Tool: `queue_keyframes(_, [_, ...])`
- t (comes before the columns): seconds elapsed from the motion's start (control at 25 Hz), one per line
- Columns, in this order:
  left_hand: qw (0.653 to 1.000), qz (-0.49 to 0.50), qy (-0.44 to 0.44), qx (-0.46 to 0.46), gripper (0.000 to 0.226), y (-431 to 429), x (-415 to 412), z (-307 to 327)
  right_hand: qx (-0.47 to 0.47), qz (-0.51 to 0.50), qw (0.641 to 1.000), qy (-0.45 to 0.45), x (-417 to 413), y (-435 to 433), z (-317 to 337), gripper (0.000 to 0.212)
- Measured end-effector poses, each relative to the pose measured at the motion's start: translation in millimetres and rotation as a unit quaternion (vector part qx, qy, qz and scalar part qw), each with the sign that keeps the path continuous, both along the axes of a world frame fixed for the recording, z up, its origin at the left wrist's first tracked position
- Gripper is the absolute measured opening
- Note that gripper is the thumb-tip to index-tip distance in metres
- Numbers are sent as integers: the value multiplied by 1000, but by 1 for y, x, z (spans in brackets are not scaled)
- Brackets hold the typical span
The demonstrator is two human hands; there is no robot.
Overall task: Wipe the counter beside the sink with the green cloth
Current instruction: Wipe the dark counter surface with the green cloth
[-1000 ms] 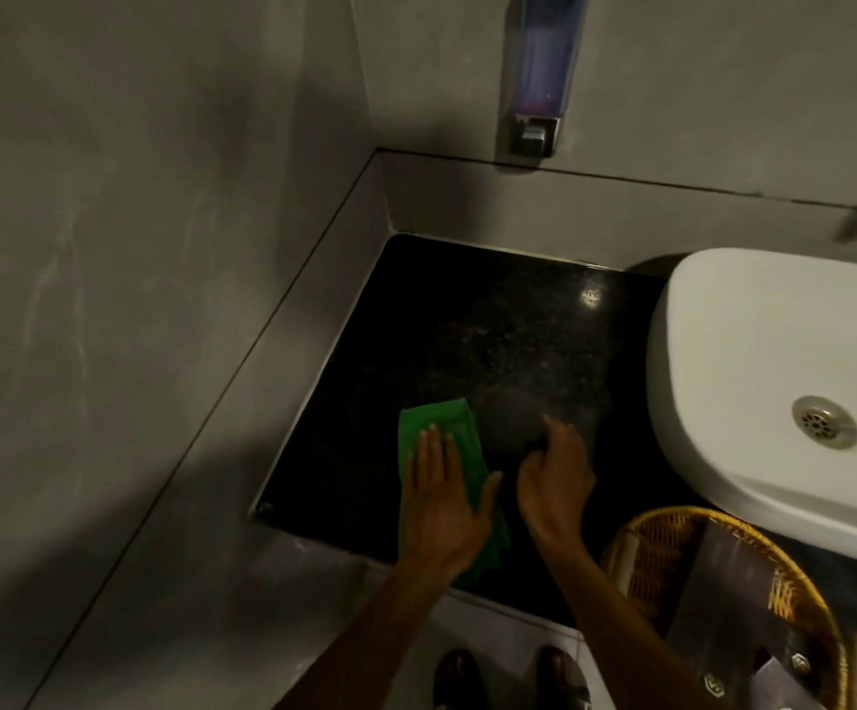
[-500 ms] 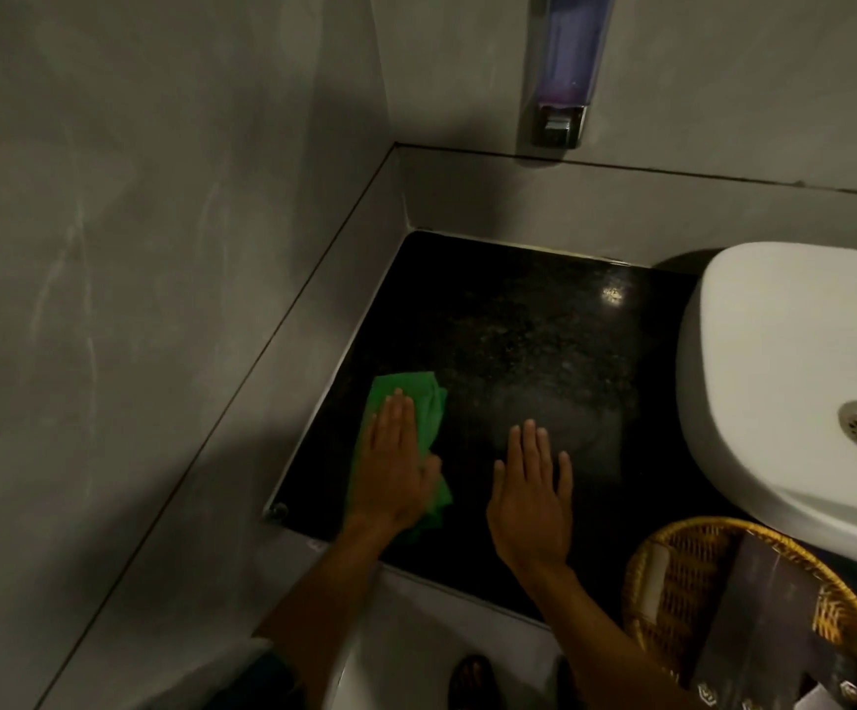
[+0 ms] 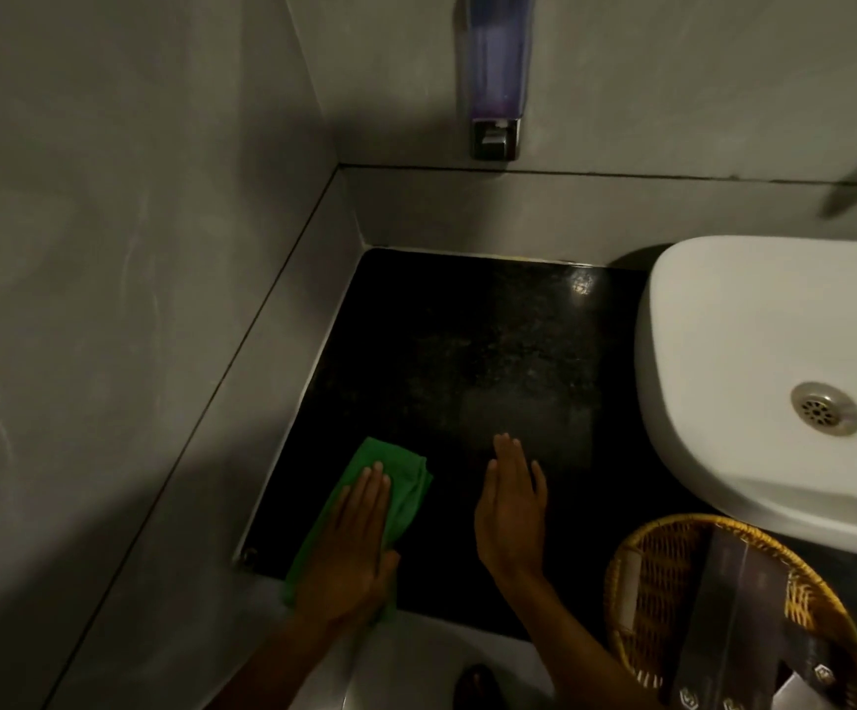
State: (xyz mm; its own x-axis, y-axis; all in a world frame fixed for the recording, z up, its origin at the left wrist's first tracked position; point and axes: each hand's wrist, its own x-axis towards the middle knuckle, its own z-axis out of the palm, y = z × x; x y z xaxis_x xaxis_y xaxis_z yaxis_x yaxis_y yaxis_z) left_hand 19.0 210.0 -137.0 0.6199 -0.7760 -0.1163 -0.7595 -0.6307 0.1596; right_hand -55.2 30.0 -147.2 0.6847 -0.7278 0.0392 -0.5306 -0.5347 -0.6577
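The green cloth (image 3: 400,484) lies folded on the black stone counter (image 3: 467,351), near its front left corner. My left hand (image 3: 354,545) presses flat on the cloth, fingers together, covering its near half. My right hand (image 3: 511,509) rests flat and bare on the counter to the right of the cloth, holding nothing. The white sink (image 3: 754,361) stands to the right of the counter, with a metal drain (image 3: 824,414) in its bowl.
Grey walls close the counter on the left and back. A soap dispenser (image 3: 497,69) hangs on the back wall. A wicker basket (image 3: 672,571) with dark packets stands at the front right, below the sink's rim. A shoe shows on the floor below.
My left hand has slid the cloth leftward toward the wall and pulled it back to the counter's front edge. My right hand has flattened on the counter and stayed near the middle.
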Motion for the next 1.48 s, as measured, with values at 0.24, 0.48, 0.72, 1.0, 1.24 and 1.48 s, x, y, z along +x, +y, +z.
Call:
queue_keyframes(0.24, [997,60,-38,36,73,-123,61,-3,57,-86,988,-112,-4,-12,21,41])
queue_keyframes(0.48, [992,-82,-87,47,67,-155,37,3,57,-138,966,-211,-2,-46,56,38])
queue_keyframes(0.72, [982,-177,63,-31,66,-88,-21,4,106,16,991,85,20,-74,66,40])
queue_keyframes(1.0, [955,251,153,-35,69,-29,-16,16,160,138,936,283,25,-89,63,63])
queue_keyframes(1.24, [837,290,406,-224,19,-11,-16,31,256,157,924,238,10,-86,79,47])
queue_keyframes(1.48, [556,391,567,-465,33,-23,-10,63,527,85,841,82,-4,-86,120,42])
